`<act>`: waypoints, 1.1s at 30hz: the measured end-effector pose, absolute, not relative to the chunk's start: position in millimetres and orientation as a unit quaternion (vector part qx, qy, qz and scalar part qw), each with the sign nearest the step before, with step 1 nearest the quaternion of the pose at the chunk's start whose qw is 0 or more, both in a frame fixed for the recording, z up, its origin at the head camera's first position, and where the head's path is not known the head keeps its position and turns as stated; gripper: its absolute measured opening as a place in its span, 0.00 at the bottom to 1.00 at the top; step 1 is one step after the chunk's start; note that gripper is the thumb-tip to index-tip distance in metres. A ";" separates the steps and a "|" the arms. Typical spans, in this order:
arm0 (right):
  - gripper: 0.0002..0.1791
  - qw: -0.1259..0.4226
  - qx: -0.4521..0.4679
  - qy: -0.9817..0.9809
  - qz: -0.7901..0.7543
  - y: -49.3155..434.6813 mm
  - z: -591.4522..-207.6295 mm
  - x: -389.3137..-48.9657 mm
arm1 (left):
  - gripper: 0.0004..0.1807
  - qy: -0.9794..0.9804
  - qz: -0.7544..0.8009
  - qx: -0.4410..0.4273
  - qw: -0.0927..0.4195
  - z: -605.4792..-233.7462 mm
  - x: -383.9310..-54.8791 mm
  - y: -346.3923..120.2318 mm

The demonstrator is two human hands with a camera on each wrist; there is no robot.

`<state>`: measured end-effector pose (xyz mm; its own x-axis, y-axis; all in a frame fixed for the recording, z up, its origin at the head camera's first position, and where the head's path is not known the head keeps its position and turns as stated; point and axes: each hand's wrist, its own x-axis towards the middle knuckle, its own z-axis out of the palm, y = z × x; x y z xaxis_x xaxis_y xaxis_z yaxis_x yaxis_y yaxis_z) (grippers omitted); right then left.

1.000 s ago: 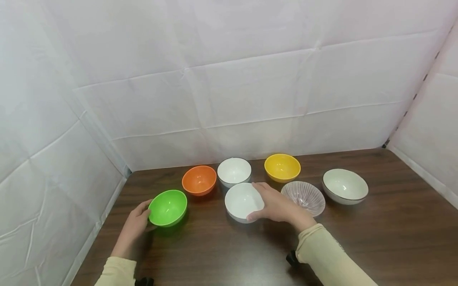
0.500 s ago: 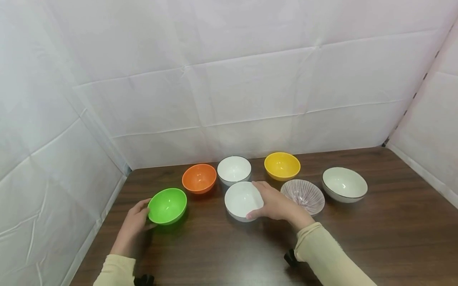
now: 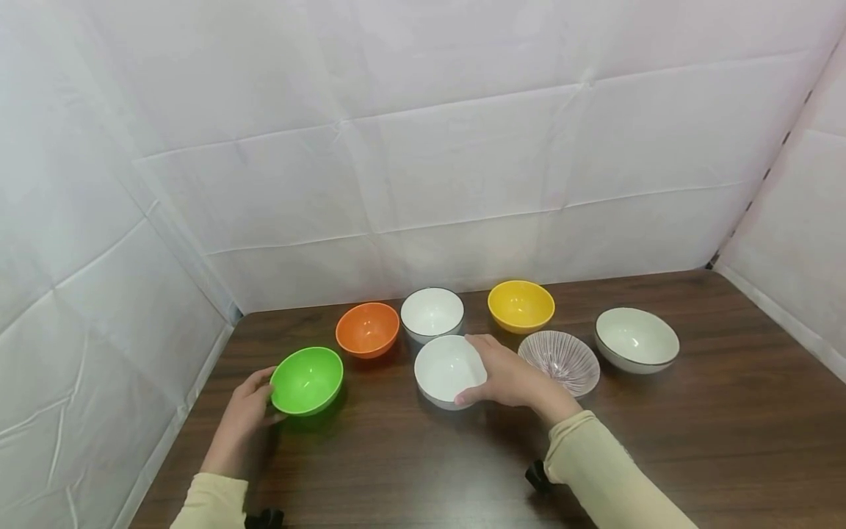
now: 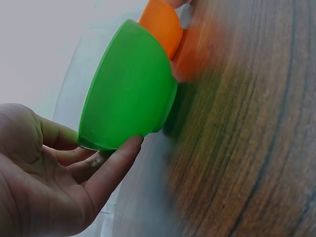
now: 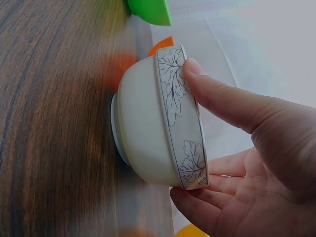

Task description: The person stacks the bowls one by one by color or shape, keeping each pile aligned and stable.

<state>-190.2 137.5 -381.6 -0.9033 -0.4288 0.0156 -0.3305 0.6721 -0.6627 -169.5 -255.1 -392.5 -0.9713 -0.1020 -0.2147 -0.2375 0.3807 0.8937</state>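
Observation:
At the left of the table, my left hand (image 3: 247, 404) holds a glossy green bowl (image 3: 307, 380) by its left side. In the left wrist view, the fingers curve under the wall of this bowl (image 4: 131, 89), near its rim. My right hand (image 3: 505, 375) grips a white bowl (image 3: 449, 371) at its right side, in the middle of the table. A grey leaf pattern runs in a band below the rim of that white bowl (image 5: 148, 118) in the right wrist view. My thumb presses at the rim there, and the fingers lie along the opposite edge.
Behind stand an orange bowl (image 3: 368, 330), a dark-rimmed white bowl (image 3: 432, 312) and a yellow bowl (image 3: 521, 306). A striped bowl (image 3: 560, 362) sits beside my right wrist, with a larger off-white bowl (image 3: 637, 339) farther right. White cloth (image 3: 456, 176) walls in the brown table (image 3: 396, 470).
The green bowl has shifted very slightly left with my left hand. My right hand keeps its grip on the white bowl, almost still.

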 end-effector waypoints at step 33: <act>0.51 0.071 -0.211 0.908 -0.354 136.4 -378.0 -187.8 | 0.28 0.810 0.573 -0.105 0.061 -389.1 -167.1 -253.0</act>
<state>-187.8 136.4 -378.0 -0.9013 -0.4327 0.0207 -0.3324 0.6602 -0.6735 -167.1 -253.0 -389.1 -0.9704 -0.0999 -0.2198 -0.2405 0.3201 0.9163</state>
